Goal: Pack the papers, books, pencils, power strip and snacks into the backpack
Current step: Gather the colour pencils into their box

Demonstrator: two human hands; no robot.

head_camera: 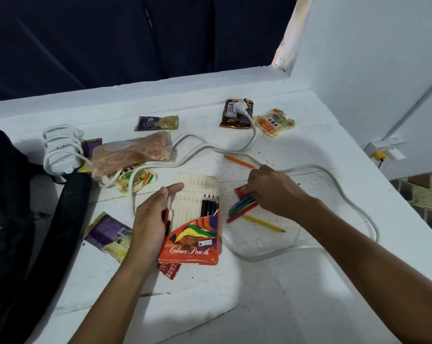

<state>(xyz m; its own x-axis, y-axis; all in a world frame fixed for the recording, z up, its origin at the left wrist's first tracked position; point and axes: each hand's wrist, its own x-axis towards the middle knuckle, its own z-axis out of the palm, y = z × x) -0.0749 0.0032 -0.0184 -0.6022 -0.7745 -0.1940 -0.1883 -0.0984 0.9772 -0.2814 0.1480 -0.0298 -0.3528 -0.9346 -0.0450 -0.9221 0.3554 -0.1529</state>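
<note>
So the pencil box [193, 224] is lying flat on the white table [259, 294], near the front middle, tray slid partway out with a few dark pencils sitting in it. Left hand [151, 219] grips the box along its left edge, thumb laid across the top of the tray. Right hand [272, 189] is curled down on a little bundle of loose pencils [242, 206] just right of the box: blue, green and red ones that I can see, though the fingers cover the top ends so I can't count them properly. Whether there's a red scrap or another pencil under there, hard to tell.

Two more pencils lie apart: an orange one [238, 161] beyond the right hand, a yellow one [264, 222] nearer.

The power strip [61, 150] sits at the left with its cable [346, 194] partly wound round it, the rest looping across the table around the hands; its plug [242, 108] rests on a brown snack pack [236, 115].

Snacks scattered about, I count about seven packets, some half buried under the big orange bag [133, 155].

The black backpack [9, 207] is cut off at the left edge
</note>
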